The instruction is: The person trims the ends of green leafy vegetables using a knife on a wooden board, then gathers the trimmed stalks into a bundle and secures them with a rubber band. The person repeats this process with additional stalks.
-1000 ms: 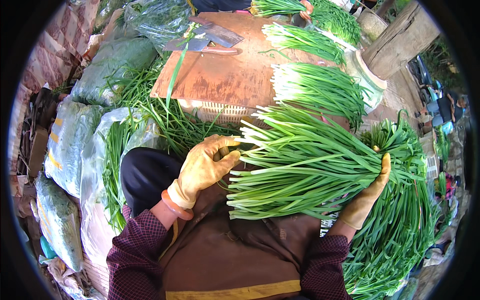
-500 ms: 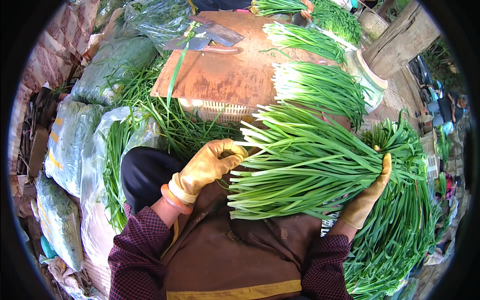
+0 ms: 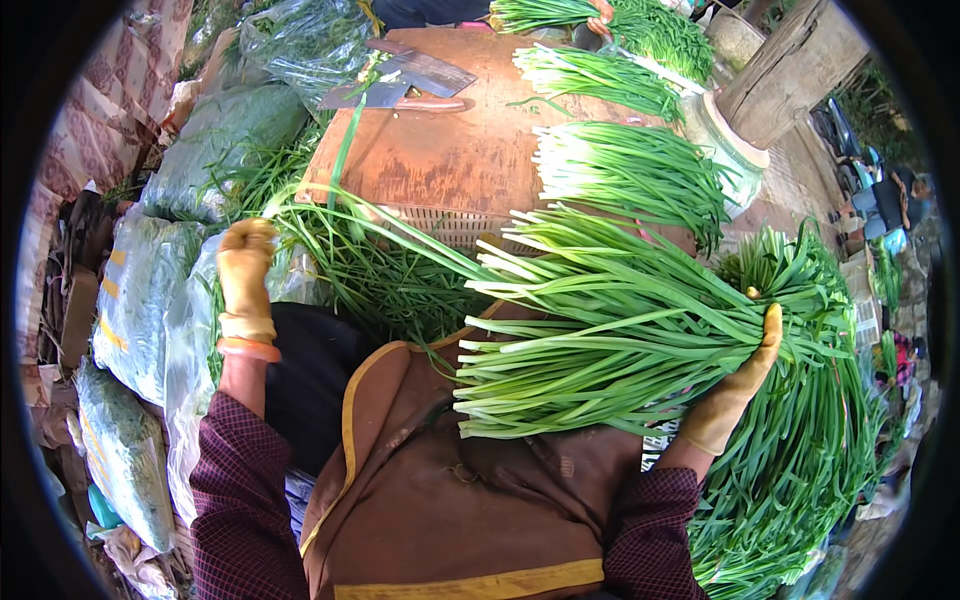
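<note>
My right hand (image 3: 738, 392), in a yellow glove, is closed round the leafy end of a large bunch of garlic chives (image 3: 610, 330). Their pale cut ends fan out to the left over my lap. Far off to the left, my gloved left hand (image 3: 246, 262) is raised and closed on a few long chive leaves (image 3: 400, 235). Those leaves stretch back from the fist to the pale ends of the bunch. Below them lies a heap of loose chive leaves (image 3: 390, 290). Under my right wrist rests a bigger pile of chives (image 3: 800, 470).
Two cleavers (image 3: 432, 72) lie on a wooden board (image 3: 420, 150) above a slatted plastic crate (image 3: 450, 225). Trimmed chive bundles (image 3: 620, 170) line the board's right side, near a wooden post (image 3: 790, 75). Plastic-wrapped packs (image 3: 150, 290) fill the left. Another person's hand (image 3: 600, 18) touches chives at the far end.
My left hand has swung up and left from the pale ends of the bunch, drawing a few long leaves out with it. My right hand keeps its hold in nearly the same place.
</note>
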The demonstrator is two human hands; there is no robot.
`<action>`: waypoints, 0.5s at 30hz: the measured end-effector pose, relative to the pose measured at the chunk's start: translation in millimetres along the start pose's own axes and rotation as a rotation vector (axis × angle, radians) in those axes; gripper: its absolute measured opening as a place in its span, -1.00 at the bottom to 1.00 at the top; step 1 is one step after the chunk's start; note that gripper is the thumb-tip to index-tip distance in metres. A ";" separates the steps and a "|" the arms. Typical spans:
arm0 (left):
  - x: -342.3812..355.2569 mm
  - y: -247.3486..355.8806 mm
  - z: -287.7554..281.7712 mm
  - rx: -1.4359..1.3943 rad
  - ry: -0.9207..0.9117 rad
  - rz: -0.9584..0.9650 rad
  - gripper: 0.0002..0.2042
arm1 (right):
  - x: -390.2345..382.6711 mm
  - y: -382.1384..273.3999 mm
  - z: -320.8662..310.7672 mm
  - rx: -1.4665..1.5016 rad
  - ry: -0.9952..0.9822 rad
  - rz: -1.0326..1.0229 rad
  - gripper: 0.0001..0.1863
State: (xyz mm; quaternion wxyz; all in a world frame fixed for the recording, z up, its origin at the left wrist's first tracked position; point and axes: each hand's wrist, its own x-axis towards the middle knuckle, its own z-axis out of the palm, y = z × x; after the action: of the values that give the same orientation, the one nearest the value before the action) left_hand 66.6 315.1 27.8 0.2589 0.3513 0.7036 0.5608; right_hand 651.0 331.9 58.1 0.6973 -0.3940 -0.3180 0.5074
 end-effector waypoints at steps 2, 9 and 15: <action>12.0 -13.5 -23.6 -0.543 0.580 -0.252 -0.84 | 1.7 -0.1 -1.8 -0.032 0.017 0.000 -0.52; -88.6 -24.1 63.0 -0.572 -0.820 -0.044 -0.41 | 3.9 1.1 1.6 -0.044 -0.007 -0.003 -0.52; -131.2 27.5 127.2 -0.285 -0.832 0.024 -0.90 | -1.8 0.0 7.9 0.016 -0.042 -0.004 -0.54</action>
State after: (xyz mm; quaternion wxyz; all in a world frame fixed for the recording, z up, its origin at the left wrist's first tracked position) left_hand 249.9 292.8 20.4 0.5594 0.5162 0.4510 0.4661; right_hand 643.8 332.0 61.9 0.6948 -0.3769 -0.3292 0.5166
